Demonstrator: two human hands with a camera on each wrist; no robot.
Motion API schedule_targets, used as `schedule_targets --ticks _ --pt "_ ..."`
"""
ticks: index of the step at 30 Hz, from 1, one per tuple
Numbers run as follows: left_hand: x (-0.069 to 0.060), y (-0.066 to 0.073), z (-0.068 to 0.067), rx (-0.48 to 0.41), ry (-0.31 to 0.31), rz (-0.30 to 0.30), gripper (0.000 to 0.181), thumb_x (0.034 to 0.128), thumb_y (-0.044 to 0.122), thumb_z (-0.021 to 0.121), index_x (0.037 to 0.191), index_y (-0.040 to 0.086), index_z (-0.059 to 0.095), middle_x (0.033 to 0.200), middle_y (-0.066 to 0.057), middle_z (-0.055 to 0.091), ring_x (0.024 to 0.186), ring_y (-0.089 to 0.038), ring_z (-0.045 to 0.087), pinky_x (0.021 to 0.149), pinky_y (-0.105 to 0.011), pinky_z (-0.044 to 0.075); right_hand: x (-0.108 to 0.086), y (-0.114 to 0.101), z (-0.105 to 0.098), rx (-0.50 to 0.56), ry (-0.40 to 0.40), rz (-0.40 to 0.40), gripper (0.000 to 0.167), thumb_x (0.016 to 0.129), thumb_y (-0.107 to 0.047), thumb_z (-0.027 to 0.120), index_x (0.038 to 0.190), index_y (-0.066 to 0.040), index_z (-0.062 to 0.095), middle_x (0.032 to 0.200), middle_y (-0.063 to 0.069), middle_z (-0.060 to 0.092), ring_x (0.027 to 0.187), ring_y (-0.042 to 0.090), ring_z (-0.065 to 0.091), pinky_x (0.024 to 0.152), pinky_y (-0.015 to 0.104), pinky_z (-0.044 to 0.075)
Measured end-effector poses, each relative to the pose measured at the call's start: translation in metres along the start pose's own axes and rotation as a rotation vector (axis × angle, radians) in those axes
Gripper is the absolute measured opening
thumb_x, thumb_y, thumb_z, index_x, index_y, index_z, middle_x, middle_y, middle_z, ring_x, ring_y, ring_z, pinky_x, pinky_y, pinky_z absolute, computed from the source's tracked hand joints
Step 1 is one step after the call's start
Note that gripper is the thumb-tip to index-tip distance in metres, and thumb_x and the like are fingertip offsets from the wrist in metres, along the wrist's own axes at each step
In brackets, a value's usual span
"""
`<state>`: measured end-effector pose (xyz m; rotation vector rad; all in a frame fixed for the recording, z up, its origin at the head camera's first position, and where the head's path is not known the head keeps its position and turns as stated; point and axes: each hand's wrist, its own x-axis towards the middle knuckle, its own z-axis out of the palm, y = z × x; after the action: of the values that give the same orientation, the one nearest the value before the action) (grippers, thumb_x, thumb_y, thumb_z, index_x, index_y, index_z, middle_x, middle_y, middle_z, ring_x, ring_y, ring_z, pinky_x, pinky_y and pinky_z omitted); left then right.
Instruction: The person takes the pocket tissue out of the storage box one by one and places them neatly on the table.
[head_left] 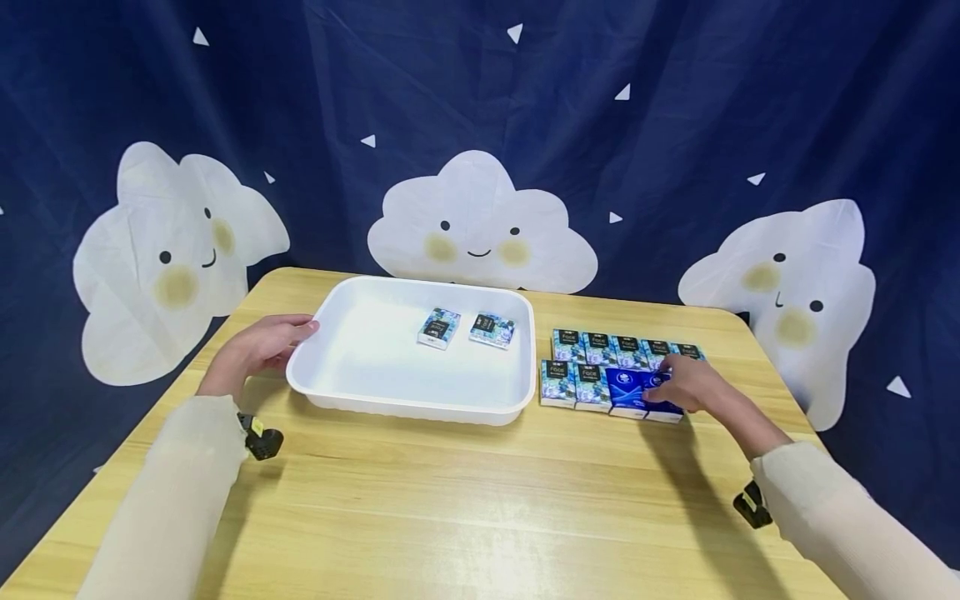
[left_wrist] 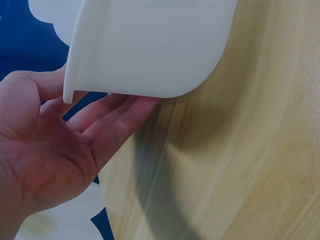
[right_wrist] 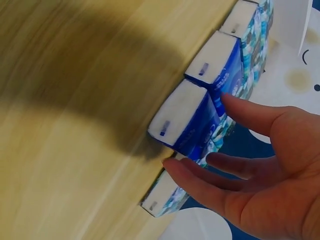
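Note:
A white plastic tray (head_left: 408, 410) lies on the table. My left hand (head_left: 266, 342) holds its left end, thumb at the rim and fingers under the outer wall in the left wrist view. Inside the tray are two floral tissue packs (head_left: 438, 327), set apart. My right hand (head_left: 693, 383) hovers over the rightmost dark-blue tissue pack (right_wrist: 185, 117), its thumb and fingers spread to either side of it. The fingers look apart from the pack in the right wrist view. Another blue pack (head_left: 626, 390) adjoins it on the left.
Several floral tissue packs (head_left: 592, 387) stand in two rows with the blue ones, right of the tray. The wooden table (head_left: 450, 492) has its back edge against a dark-blue curtain (head_left: 450, 75) printed with clouds.

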<state>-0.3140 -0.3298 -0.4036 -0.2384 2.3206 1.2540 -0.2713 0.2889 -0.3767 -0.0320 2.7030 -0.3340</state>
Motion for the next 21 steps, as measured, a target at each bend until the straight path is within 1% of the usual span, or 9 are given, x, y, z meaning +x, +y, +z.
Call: schedule_targets --ticks 2,4,5,8,11,17,21 --pt "0.000 0.000 0.000 -0.002 0.000 -0.001 0.073 0.1083 0.046 0.040 0.164 0.009 0.010 0.163 -0.025 0.027 0.134 -0.034 0.044 0.085 -0.026 0.050 0.000 -0.001 -0.003 -0.029 0.023 -0.017 0.076 0.092 -0.033 0.073 0.138 0.020 0.043 0.128 0.040 0.055 0.101 0.047 0.063 0.084 0.051 0.054" --pt "0.000 0.001 0.000 -0.005 -0.002 0.002 0.074 0.1083 0.046 0.040 0.164 0.009 0.010 0.163 -0.025 0.026 0.135 -0.035 0.043 0.086 -0.026 0.050 0.001 -0.004 -0.005 -0.070 0.056 -0.036 0.077 0.092 -0.034 0.072 0.138 0.021 0.043 0.135 0.042 0.051 0.118 0.057 0.053 0.096 0.059 0.049" --pt "0.000 0.001 0.000 -0.004 -0.002 0.003 0.074 0.1083 0.046 0.040 0.163 0.008 0.009 0.163 -0.025 0.026 0.135 -0.035 0.043 0.086 -0.026 0.050 0.002 -0.006 -0.006 -0.076 0.067 -0.041 0.077 0.092 -0.034 0.071 0.139 0.021 0.043 0.136 0.042 0.049 0.123 0.059 0.048 0.099 0.062 0.046" --pt "0.000 0.001 0.000 -0.002 -0.003 0.009 0.074 0.1084 0.047 0.040 0.163 0.008 0.009 0.163 -0.025 0.026 0.137 -0.036 0.042 0.086 -0.026 0.050 0.004 -0.012 -0.009 -0.073 0.085 -0.039 0.076 0.094 -0.034 0.068 0.141 0.020 0.041 0.138 0.042 0.049 0.124 0.059 0.048 0.100 0.062 0.045" --pt "-0.001 0.001 0.000 0.001 -0.002 0.008 0.073 0.1085 0.046 0.039 0.163 0.008 0.009 0.163 -0.025 0.026 0.137 -0.037 0.042 0.087 -0.026 0.050 0.006 -0.022 -0.011 -0.065 0.099 -0.032 0.075 0.096 -0.034 0.065 0.143 0.018 0.039 0.139 0.041 0.049 0.123 0.057 0.050 0.098 0.061 0.046" --pt "-0.002 0.001 0.000 0.007 0.002 0.006 0.073 0.1088 0.046 0.038 0.163 0.008 0.009 0.163 -0.026 0.027 0.134 -0.036 0.044 0.086 -0.028 0.051 0.008 -0.046 -0.014 -0.038 0.128 -0.017 0.074 0.099 -0.032 0.061 0.147 0.016 0.033 0.142 0.041 0.045 0.124 0.056 0.050 0.098 0.062 0.046" --pt "-0.002 0.001 0.001 0.012 0.008 0.001 0.072 0.1088 0.047 0.038 0.163 0.009 0.010 0.162 -0.026 0.028 0.132 -0.035 0.045 0.085 -0.028 0.050 0.013 -0.065 -0.015 -0.008 0.161 -0.031 0.073 0.100 -0.029 0.059 0.150 0.014 0.030 0.145 0.040 0.043 0.129 0.055 0.046 0.101 0.062 0.045"
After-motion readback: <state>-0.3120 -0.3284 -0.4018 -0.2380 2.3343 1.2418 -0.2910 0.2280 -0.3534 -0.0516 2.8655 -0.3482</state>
